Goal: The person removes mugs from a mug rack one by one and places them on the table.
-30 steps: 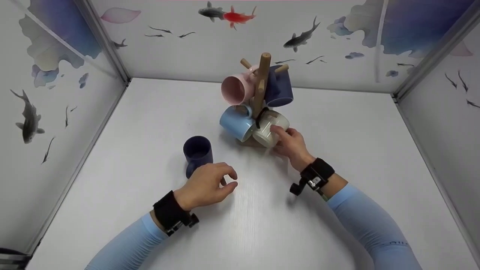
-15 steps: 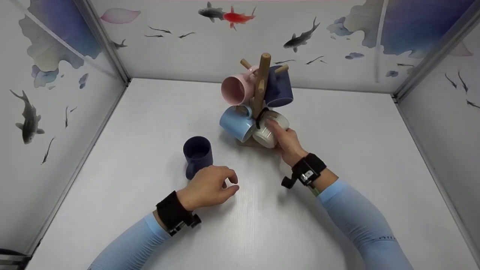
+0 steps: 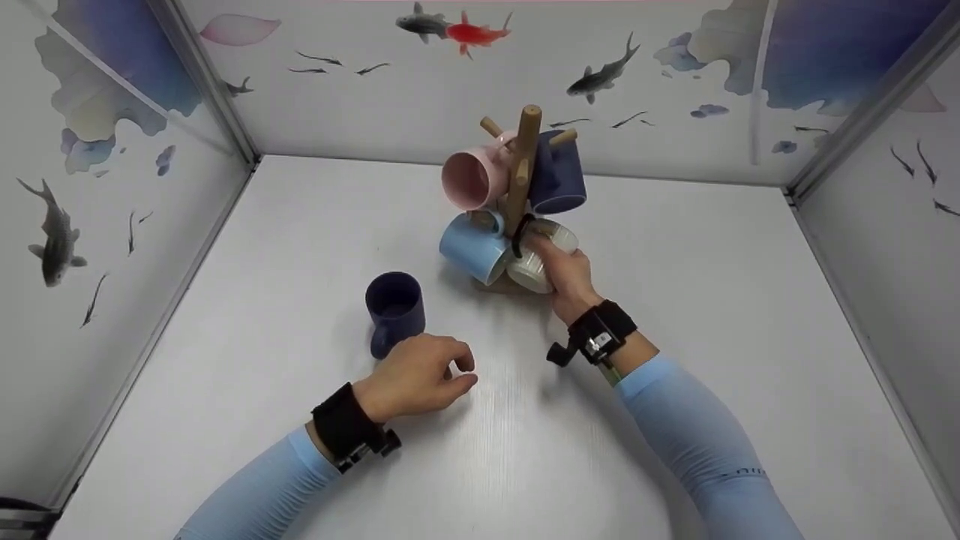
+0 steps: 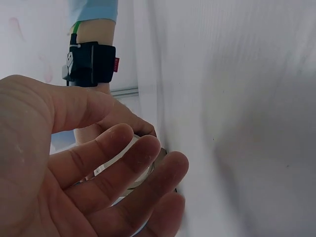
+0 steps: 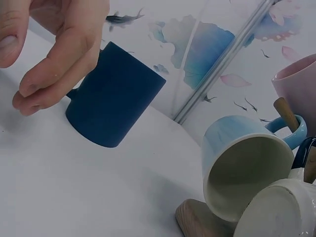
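A wooden mug tree (image 3: 528, 135) carries several mugs. My right hand (image 3: 568, 279) grips the cream-white mug (image 3: 528, 273) at its lower right, thumb over its side. That mug lies tilted, its dark handle against the post; its base faces the camera in the right wrist view, where the white mug (image 5: 274, 212) is partly cut off. My left hand (image 3: 414, 378) hovers with loosely bent fingers and holds nothing. Just beyond it a navy mug (image 3: 394, 304) stands upright on the table. In the left wrist view the left hand (image 4: 103, 173) partly hides the right hand and the white mug.
A light blue mug (image 3: 469, 247) hangs at the tree's lower left, right beside the white one. Above hang a pink mug (image 3: 466, 180) and another navy mug (image 3: 562, 180). The white table (image 3: 300, 247) is bounded by printed panels (image 3: 345, 105) behind and at both sides.
My right hand has closed further round the white mug, its thumb sliding up over the side, and the right forearm has swung left. The left hand has barely shifted.
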The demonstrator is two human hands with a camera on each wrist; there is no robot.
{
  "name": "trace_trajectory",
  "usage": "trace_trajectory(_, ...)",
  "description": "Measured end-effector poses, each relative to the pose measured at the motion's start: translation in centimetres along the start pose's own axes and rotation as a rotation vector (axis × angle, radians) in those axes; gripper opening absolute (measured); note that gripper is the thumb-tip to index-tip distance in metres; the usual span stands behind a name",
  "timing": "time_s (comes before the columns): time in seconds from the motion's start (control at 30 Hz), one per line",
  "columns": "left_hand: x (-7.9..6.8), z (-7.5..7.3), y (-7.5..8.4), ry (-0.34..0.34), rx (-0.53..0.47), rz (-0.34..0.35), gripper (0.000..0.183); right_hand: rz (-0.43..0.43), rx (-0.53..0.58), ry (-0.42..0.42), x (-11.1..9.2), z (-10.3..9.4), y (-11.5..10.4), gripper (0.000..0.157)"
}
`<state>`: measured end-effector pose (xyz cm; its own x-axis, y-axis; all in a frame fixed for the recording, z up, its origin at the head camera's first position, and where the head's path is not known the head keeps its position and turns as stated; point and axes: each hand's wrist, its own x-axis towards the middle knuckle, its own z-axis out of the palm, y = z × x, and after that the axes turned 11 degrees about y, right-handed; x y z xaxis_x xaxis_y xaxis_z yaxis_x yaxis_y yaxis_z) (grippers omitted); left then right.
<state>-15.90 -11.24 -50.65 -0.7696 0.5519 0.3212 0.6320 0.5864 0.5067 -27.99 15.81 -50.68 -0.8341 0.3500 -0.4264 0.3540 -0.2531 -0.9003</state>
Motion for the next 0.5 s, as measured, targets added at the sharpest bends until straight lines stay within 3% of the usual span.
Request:
trace_trajectory(0.3, 0.1, 0.02, 0.07, -0.014, 0.004, -0.008, 0.013, -0.058, -0.037, 0.115, 0.28, 0.66, 0.14, 0.091)
trace_trajectory(0.5, 0.02, 0.0, 0.09, -0.008, 0.008, -0.012, 0.011, -0.103, -0.068, 0.125, 0.65, 0.5, 0.17, 0.083)
